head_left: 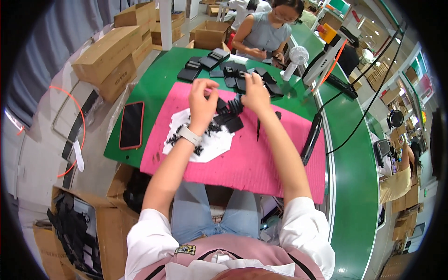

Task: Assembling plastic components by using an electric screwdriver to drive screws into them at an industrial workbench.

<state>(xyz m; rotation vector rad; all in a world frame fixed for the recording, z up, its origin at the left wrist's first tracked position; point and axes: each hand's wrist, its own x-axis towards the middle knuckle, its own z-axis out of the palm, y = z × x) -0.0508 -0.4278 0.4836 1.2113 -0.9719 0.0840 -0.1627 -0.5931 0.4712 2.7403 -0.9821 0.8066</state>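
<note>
My left hand (203,103), with a pale watch band on its wrist, has its fingers curled in above the white sheet (217,148). Whatever its fingertips hold is hidden or too small to name. Close to its right is a black ribbed part (233,106), and my right hand (255,94) is closed at that part's upper right end. A flat black plate (234,124) lies just below the part. Small black pieces (198,150) are scattered over the white sheet, which rests on a pink foam mat (261,168).
Black casings (189,74) crowd the green table's far side, near a white fan (298,56) and a seated person. A phone (132,125) lies left; a corded black tool (312,139) is at right. A carton of black parts (77,224) stands lower left.
</note>
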